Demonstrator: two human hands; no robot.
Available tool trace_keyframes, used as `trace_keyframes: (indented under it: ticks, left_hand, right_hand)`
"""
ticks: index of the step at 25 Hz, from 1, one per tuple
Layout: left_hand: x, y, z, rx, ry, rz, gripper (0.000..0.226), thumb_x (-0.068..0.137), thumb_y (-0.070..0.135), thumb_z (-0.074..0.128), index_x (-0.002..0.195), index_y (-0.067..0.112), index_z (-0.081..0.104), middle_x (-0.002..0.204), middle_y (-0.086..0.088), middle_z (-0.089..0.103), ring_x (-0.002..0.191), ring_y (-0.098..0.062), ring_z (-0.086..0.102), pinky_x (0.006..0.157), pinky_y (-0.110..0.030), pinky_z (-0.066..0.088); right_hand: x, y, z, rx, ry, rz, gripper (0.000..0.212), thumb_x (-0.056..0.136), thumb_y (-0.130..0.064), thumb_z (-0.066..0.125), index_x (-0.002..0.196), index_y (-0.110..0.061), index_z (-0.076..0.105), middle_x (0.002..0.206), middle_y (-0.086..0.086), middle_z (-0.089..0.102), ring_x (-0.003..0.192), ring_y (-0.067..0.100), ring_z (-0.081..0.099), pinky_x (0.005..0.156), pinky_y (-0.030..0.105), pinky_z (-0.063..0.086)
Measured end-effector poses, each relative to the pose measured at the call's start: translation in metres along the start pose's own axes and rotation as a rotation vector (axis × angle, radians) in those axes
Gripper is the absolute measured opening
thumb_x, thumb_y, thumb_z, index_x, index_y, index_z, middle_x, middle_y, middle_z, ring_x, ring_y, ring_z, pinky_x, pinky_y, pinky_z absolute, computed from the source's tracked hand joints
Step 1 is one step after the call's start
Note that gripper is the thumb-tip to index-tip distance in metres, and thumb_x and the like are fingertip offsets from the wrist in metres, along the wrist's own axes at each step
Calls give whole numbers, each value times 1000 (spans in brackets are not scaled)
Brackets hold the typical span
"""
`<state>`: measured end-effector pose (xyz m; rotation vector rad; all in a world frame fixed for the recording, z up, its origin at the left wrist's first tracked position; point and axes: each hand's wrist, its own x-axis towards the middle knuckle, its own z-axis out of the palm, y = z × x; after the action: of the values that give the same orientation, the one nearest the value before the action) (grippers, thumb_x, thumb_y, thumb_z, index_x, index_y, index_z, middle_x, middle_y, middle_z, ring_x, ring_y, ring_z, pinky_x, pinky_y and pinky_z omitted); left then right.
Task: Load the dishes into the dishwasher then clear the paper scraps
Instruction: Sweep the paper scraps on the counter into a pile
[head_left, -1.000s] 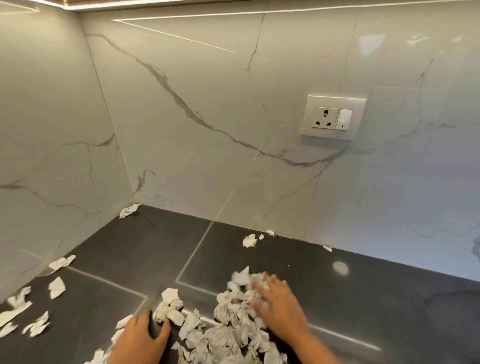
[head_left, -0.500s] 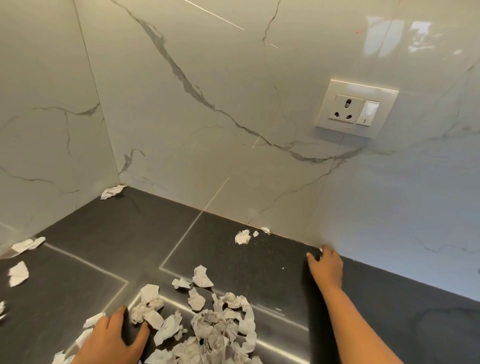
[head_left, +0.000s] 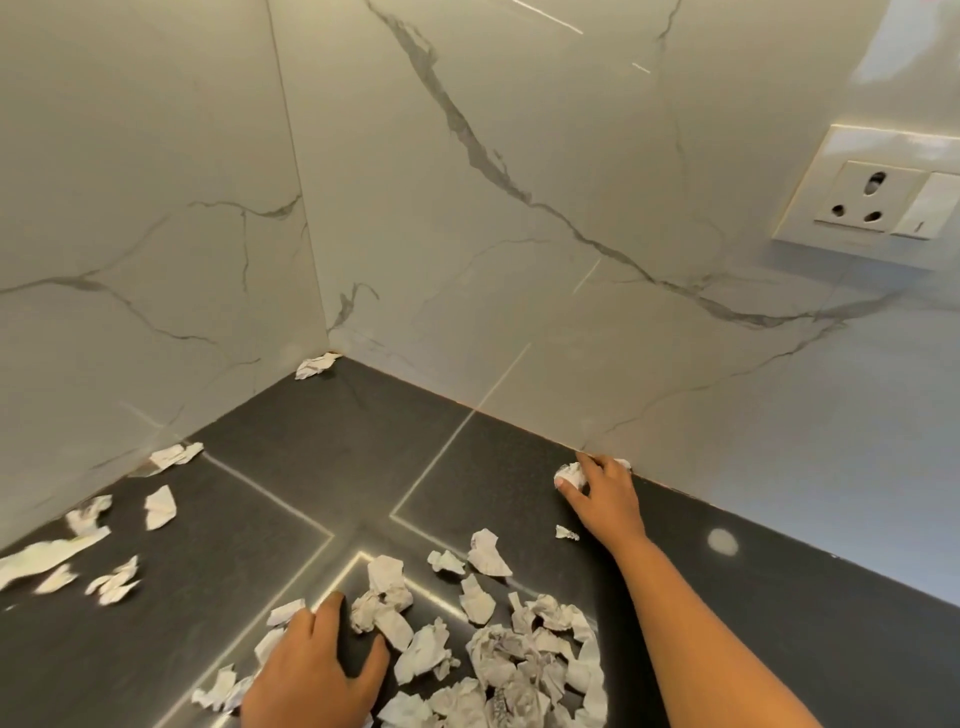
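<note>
A heap of crumpled white paper scraps (head_left: 519, 660) lies on the dark countertop (head_left: 332, 467) at the bottom centre. My left hand (head_left: 317, 670) rests flat on the counter at the heap's left edge, fingers spread, holding nothing. My right hand (head_left: 605, 493) reaches to the back wall, where its fingers and thumb curl round a crumpled scrap (head_left: 569, 474). A tiny scrap (head_left: 566, 533) lies just below that hand. No dishes or dishwasher are in view.
More loose scraps lie at the left (head_left: 78, 551), along the left wall (head_left: 174, 456) and in the far corner (head_left: 316, 365). Marble-look walls close off the counter at the back and left. A wall socket (head_left: 878, 195) sits high on the right.
My right hand has left the heap, gone to the back wall and moved left along it onto the scraps there. My left hand stays beside the heap. The view has tilted down and left.
</note>
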<state>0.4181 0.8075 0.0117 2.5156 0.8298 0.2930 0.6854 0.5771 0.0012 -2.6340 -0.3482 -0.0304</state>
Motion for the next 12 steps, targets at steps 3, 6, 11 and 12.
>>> trace_keyframes:
  ticks: [3, 6, 11, 12]
  left_hand:
    - [-5, 1, -1, 46, 29, -8, 66, 78, 70, 44, 133, 35, 35, 121, 13, 49, 108, -8, 52, 83, -23, 46]
    - [-7, 0, -1, 109, 34, 9, 63, 79, 70, 41, 131, 34, 38, 111, 14, 50, 100, -8, 54, 73, -23, 45]
    - [-9, -5, 0, 150, 52, 49, 56, 78, 70, 42, 120, 31, 47, 93, 13, 47, 80, -8, 49, 59, -25, 39]
    - [-10, -5, -1, 139, 54, 53, 52, 78, 68, 44, 114, 30, 48, 90, 13, 46, 77, -8, 47, 58, -25, 37]
  right_hand:
    - [-7, -20, 13, -133, -111, -110, 59, 91, -56, 41, 143, -29, 35, 152, 4, 25, 141, 22, 17, 114, 38, 21]
    - [-43, -36, 14, -17, -182, -265, 49, 92, -51, 45, 138, -33, 43, 151, -4, 28, 140, 14, 21, 113, 34, 24]
    - [-124, -58, 9, 229, -340, -352, 28, 95, -39, 48, 121, -38, 59, 146, -15, 35, 138, 3, 22, 116, 28, 7]
    - [-138, -61, 8, 252, -382, -347, 27, 94, -39, 49, 119, -41, 60, 146, -17, 34, 138, 0, 18, 116, 29, 3]
